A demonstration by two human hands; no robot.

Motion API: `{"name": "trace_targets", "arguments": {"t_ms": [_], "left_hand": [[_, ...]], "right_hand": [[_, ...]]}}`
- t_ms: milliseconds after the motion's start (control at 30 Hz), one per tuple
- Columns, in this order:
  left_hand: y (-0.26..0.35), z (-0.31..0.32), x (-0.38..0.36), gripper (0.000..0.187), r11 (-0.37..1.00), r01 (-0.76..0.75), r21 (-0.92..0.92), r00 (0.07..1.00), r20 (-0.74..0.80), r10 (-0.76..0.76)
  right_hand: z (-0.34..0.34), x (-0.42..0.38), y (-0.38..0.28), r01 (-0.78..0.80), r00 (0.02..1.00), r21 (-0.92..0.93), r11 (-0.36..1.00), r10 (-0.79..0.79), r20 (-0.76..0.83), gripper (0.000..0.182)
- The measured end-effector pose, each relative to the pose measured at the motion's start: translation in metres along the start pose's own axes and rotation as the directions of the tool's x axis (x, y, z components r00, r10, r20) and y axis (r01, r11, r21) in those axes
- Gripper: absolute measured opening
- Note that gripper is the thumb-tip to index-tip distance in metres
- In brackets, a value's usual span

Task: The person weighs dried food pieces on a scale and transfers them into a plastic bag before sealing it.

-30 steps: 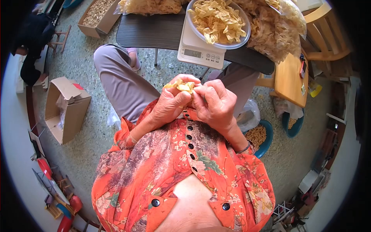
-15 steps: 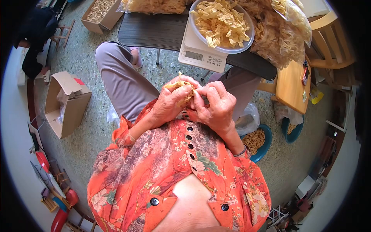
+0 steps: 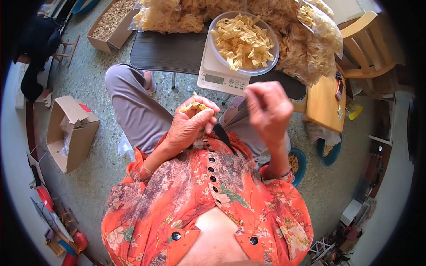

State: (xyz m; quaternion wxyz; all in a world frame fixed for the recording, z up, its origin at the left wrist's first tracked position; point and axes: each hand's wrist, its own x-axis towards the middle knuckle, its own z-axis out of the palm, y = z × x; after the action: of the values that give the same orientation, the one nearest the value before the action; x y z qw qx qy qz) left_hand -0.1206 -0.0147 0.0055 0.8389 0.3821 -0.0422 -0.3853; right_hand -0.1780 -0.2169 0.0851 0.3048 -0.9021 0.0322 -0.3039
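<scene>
My left hand (image 3: 191, 122) is closed around several thin, yellow, curled dried pieces (image 3: 194, 106) in front of my lap. Raised to its right is my right hand (image 3: 271, 111), slightly blurred, fingers bent towards the thumb. Whether anything small sits in that pinch cannot be seen. It is just below the white digital scale (image 3: 226, 83), apart from the left hand. On the scale rests a clear plastic bowl (image 3: 276, 55) heaped with similar yellow dried pieces (image 3: 244, 40).
Plastic bags of dried pieces (image 3: 306, 53) crowd the black table (image 3: 166, 51). At right are a wooden chair (image 3: 366, 44) and stool (image 3: 326, 104), with teal basins (image 3: 299, 166) on the floor. Cardboard boxes (image 3: 82, 137) stand at left. A person in dark clothes (image 3: 42, 48) is at far left.
My right hand has moved away from the left hand, up and to the right towards the scale. The left hand stays near my lap, still holding dried pieces. The view has shifted slightly.
</scene>
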Motion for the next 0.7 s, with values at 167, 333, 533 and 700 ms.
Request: {"name": "trace_targets", "arguments": {"t_ms": [167,333,533,700], "left_hand": [[0.002,-0.005,-0.003,0.007,0.995,0.072,0.066,0.995,0.07,-0.076],[-0.003,-0.006,-0.004,0.008,0.996,0.08,0.04,0.996,0.038,-0.082],[-0.005,-0.005,-0.004,0.012,0.998,0.062,0.026,0.998,0.019,-0.062],[-0.008,-0.008,-0.004,0.013,0.997,0.075,0.036,0.997,0.015,-0.075]], "right_hand": [[-0.014,0.047,0.032,0.038,0.994,-0.158,0.987,-0.055,-0.099,0.009],[-0.005,0.082,0.048,-0.098,0.995,-0.178,0.979,0.103,0.017,0.011],[0.007,0.098,0.063,-0.068,0.99,-0.243,0.968,0.095,0.102,0.024],[0.01,0.109,0.063,-0.164,0.963,-0.307,0.937,0.22,0.158,0.027]]}}
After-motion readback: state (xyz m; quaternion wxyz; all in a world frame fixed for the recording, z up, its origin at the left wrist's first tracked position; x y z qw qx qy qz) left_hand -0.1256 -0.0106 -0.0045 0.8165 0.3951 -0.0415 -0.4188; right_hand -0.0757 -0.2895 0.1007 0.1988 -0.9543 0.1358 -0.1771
